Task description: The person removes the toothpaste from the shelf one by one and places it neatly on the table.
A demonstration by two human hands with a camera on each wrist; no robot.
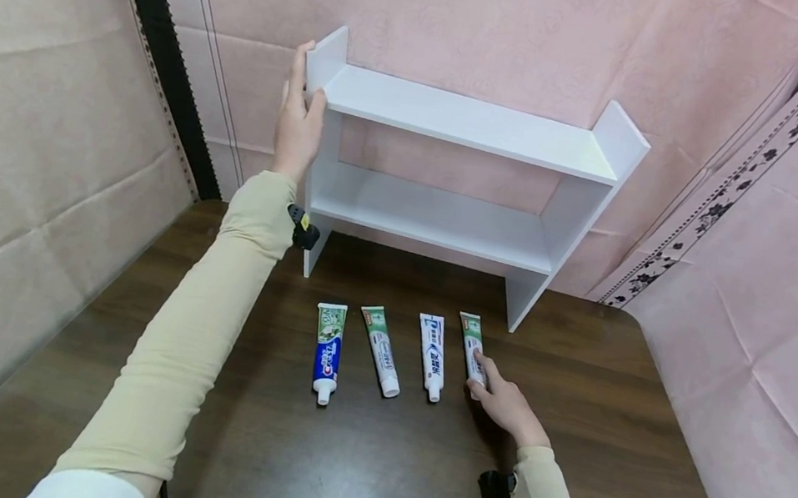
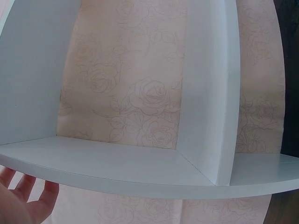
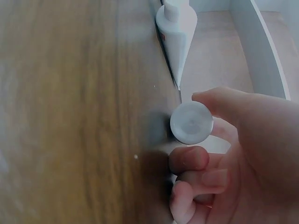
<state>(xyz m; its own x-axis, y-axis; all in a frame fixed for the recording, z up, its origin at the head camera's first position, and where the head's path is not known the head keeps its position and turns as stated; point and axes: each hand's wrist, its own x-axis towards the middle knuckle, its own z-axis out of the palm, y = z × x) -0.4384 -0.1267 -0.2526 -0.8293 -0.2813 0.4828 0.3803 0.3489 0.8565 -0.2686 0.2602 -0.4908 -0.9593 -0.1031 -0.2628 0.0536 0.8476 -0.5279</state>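
A white two-tier shelf (image 1: pixel 442 213) stands at the back of the table. My left hand (image 1: pixel 299 122) holds its left side panel (image 1: pixel 327 63) near the top; in the left wrist view, bent fingers (image 2: pixel 46 198) rest at the panel's edge. My right hand (image 1: pixel 506 402) grips the capped end of the rightmost toothpaste tube (image 1: pixel 471 343), green and white, lying on the table. In the right wrist view, the thumb and fingers are around it just behind its round white cap (image 3: pixel 191 122). Left of it lies a white toothpaste tube with blue lettering (image 1: pixel 432 354).
Further left on the brown wooden table (image 1: pixel 354 479) lie a green-and-white toothpaste tube (image 1: pixel 380 347) and a blue-and-green one (image 1: pixel 328 349), caps toward me. Pink patterned cloth (image 1: pixel 474 23) hangs behind the shelf, with more cloth on both sides.
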